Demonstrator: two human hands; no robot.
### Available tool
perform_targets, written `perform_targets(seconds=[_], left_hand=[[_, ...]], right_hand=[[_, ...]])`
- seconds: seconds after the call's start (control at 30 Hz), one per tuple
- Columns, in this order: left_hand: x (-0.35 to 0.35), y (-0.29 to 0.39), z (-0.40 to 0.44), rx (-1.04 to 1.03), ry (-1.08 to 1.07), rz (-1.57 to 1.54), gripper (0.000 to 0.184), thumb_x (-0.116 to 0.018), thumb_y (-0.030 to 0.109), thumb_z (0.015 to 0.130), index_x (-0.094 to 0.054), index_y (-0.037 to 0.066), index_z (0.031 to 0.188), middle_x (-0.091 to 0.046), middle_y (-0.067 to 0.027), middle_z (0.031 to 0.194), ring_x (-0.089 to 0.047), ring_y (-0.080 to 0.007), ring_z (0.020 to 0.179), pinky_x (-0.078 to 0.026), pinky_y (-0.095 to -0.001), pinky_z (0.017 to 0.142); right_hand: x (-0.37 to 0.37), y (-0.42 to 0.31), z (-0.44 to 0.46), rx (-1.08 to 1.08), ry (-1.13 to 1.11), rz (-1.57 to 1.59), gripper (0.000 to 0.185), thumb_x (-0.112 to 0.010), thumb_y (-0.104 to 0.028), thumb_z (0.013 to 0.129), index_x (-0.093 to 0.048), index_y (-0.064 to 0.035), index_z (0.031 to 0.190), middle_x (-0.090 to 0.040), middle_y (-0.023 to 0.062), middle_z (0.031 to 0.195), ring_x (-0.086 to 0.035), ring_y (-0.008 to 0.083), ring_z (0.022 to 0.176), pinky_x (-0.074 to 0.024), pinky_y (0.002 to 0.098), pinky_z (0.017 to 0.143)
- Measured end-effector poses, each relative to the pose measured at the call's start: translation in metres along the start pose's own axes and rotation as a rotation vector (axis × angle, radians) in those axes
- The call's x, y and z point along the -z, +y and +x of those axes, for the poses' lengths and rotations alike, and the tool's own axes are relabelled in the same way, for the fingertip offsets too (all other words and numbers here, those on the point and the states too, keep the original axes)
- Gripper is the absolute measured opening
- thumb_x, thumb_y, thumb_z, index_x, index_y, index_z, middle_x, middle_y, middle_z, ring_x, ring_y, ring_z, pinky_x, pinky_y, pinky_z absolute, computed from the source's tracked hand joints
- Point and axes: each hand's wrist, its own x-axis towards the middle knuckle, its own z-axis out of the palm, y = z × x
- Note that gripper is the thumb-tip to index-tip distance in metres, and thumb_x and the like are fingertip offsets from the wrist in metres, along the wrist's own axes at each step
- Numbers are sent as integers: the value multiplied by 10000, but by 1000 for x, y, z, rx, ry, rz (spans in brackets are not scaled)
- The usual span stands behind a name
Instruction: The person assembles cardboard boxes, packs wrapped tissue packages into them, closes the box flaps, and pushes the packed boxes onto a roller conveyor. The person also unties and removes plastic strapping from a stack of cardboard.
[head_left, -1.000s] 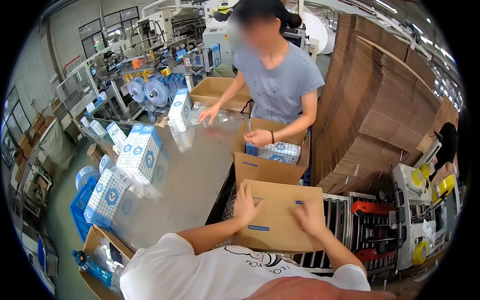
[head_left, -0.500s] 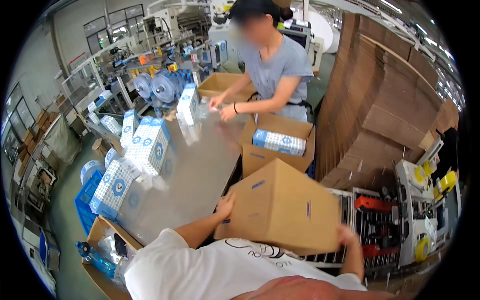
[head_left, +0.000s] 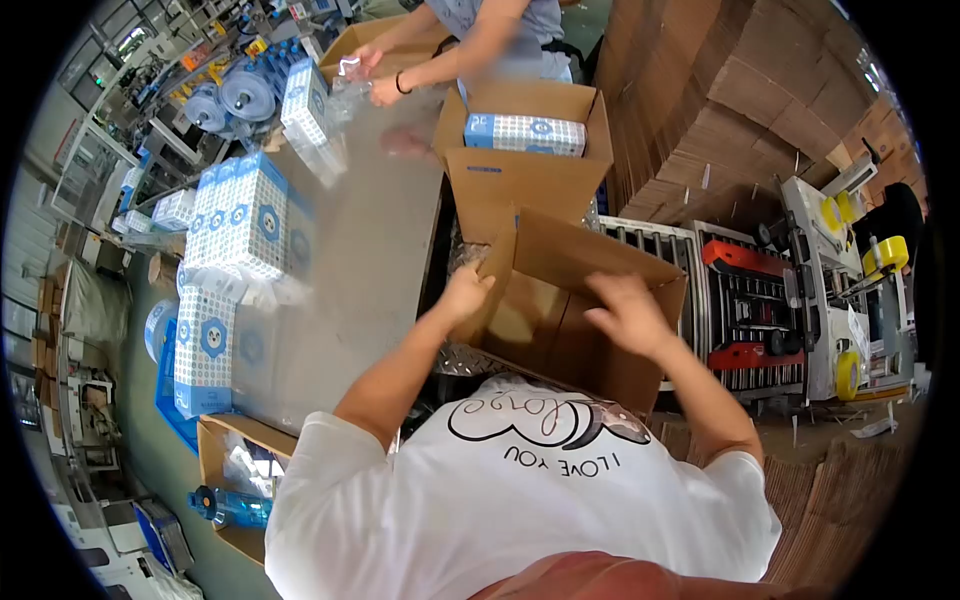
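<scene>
An open cardboard box (head_left: 596, 252) stands in front of me, its opening facing up and its floor showing. My left hand (head_left: 467, 293) is closed on its left edge. Over the box's right part is my right hand (head_left: 630, 312), fingers apart and slightly blurred, with nothing in them; whether it touches the cardboard I cannot tell. Just beyond stands another open cardboard box (head_left: 525, 185) holding a blue-and-white patterned pack (head_left: 525, 135).
Several patterned packs (head_left: 240, 215) stand along the left of the metal table (head_left: 375, 230). Across it, a co-worker's hands (head_left: 385, 88) handle clear plastic. A roller conveyor (head_left: 755, 300) and taping machine (head_left: 835, 290) are at right, beside stacked flat cardboard (head_left: 700, 110). A blue bottle (head_left: 235, 507) lies lower left.
The near box has turned from showing its closed outer faces to standing with its opening up. My right hand has moved from its right side to over the opening. The view has tilted down.
</scene>
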Motion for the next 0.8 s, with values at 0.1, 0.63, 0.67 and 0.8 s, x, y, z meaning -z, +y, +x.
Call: perform_targets(seconds=[0.1,0.63,0.67,0.8], left_hand=[[32,-22,5,64,-207,-450,579,-637,125,869,-393,2,1380,-623,-192,1168,-638,-339,977,-502,-385,880],[78,-31,-59,-510,13,1469,624,-510,79,802,-354,-8,1401,-276,-200,1509,-257,-347,1406,-223,-469,1137],[105,-31,-69,-471,39,1483,624,-510,79,802,-354,-8,1401,-276,-200,1509,-257,-347,1406,-223,-469,1137],[195,-52,-110,-172,302,1248,569,-573,35,771,-433,16,1323,-350,-191,1463,-329,-365,1358,-265,-471,1117]], right_hand=[[-36,129,-66,-228,-130,-450,839,-610,-490,836,-274,-56,1471,-283,190,1509,-217,350,1417,-106,447,1185],[-232,93,-1,-244,403,473,933,-694,-304,833,-119,24,1491,-152,286,1523,-164,431,1408,-151,419,1149],[-240,78,-1,-211,352,406,959,-700,-306,827,-95,29,1491,-149,293,1521,-150,434,1412,-131,417,1154],[-212,65,-7,-229,151,526,991,-707,-283,816,-51,34,1489,-169,297,1514,-159,427,1411,-153,427,1153]])
